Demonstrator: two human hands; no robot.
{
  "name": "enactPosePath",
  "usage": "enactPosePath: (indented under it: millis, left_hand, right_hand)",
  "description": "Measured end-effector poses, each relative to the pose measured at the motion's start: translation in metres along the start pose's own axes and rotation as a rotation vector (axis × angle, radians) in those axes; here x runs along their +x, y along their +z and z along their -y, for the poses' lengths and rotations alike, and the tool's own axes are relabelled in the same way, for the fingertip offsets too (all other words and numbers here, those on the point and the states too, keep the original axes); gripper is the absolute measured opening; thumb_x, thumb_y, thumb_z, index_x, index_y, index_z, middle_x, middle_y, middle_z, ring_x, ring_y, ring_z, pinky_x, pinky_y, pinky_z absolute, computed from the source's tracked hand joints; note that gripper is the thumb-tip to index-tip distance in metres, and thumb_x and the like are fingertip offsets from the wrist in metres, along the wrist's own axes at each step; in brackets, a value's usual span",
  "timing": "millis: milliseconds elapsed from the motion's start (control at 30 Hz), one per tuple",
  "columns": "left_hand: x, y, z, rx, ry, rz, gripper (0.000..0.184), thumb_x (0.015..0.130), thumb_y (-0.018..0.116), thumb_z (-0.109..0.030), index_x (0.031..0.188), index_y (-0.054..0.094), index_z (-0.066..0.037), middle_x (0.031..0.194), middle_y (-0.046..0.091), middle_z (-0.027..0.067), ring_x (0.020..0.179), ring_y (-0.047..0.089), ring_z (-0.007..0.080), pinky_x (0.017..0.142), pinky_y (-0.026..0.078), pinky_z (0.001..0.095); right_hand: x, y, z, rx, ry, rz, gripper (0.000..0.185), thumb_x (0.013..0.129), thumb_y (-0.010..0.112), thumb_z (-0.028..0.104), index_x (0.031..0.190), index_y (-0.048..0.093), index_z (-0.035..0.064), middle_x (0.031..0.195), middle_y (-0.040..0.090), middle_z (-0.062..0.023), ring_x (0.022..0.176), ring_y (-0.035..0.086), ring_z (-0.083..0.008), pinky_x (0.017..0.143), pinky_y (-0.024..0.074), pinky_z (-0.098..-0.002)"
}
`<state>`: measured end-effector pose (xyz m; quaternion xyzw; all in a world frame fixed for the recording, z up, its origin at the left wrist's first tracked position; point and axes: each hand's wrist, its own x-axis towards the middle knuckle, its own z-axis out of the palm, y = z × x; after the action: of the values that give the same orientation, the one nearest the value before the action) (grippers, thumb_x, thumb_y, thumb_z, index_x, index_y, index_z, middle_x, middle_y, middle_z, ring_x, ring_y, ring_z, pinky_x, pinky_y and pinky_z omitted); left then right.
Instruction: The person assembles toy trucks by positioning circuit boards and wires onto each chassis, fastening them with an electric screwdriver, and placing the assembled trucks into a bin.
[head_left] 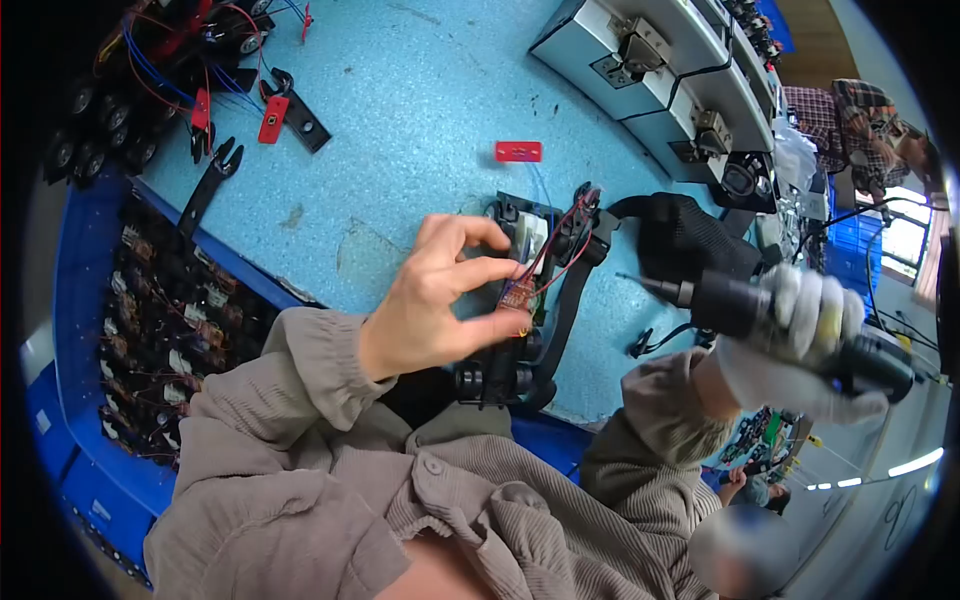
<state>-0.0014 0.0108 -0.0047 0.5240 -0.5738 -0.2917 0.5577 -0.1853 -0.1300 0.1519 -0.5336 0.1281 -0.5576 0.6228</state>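
Observation:
My left hand [430,295], bare, has its thumb and fingertips on a small red circuit board [517,292], which sits in a black wheeled chassis [490,380]. A white block [531,236] and several thin red and blue wires show beside the fingers. In my right hand [800,345], which wears a white glove, is a black electric screwdriver [735,305]; its bit points left toward the chassis, apart from it. A red sensor board [518,151] lies above the chassis on blue wires. A black curved strip [572,310] runs along the chassis's right side.
Black wheeled assemblies [110,120] crowd the upper left. A blue bin [75,330] of wired parts stands at left. Metal-cased equipment [640,75] lines the upper right, with a black glove-like item [690,235] below. Other people [860,130] are at the right.

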Motion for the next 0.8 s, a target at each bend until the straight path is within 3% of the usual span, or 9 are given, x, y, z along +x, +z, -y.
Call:
enactPosePath:
  millis: [100,233,533,800]
  left_hand:
    - [-0.009,-0.002,0.005,0.029,0.086,0.14,0.059,0.055,0.081,-0.017,0.107,0.058,-0.002,0.111,0.049,0.0122,0.105,0.041,0.031,0.086,0.037,0.0394]
    - [-0.008,0.002,0.008,0.099,0.118,0.11,0.059,0.051,0.083,-0.02,0.103,0.06,-0.004,0.108,0.052,0.0098,0.101,0.043,0.0285,0.088,0.035,0.0398]
    - [-0.004,0.032,-0.006,0.21,0.03,0.087,0.05,0.051,0.084,-0.027,0.092,0.061,-0.011,0.114,0.05,0.0074,0.101,0.041,0.0268,0.086,0.034,0.0392]
    - [-0.008,0.038,-0.011,0.279,-0.036,0.054,0.048,0.051,0.084,-0.029,0.09,0.06,-0.014,0.116,0.049,0.0045,0.103,0.04,0.0268,0.088,0.032,0.0395]
  right_hand:
    - [-0.023,0.003,-0.003,0.015,0.003,-0.008,0.057,0.061,0.062,0.067,0.07,0.044,0.014,0.056,0.046,0.0037,0.046,0.049,-0.0086,0.048,0.0387,-0.0219]
    - [-0.039,0.001,-0.006,-0.026,-0.027,-0.089,0.06,0.061,0.059,0.071,0.069,0.043,0.0145,0.056,0.046,0.0035,0.045,0.049,-0.0079,0.047,0.0395,-0.0217]
    - [-0.058,-0.006,-0.01,0.04,-0.101,-0.231,0.062,0.063,0.056,0.075,0.066,0.042,0.0149,0.054,0.046,0.0036,0.044,0.049,-0.0083,0.046,0.041,-0.0222]
    - [-0.07,-0.006,-0.029,0.03,-0.076,-0.134,0.067,0.065,0.048,0.08,0.068,0.042,0.0128,0.054,0.044,0.0001,0.043,0.047,-0.0113,0.047,0.0404,-0.0265]
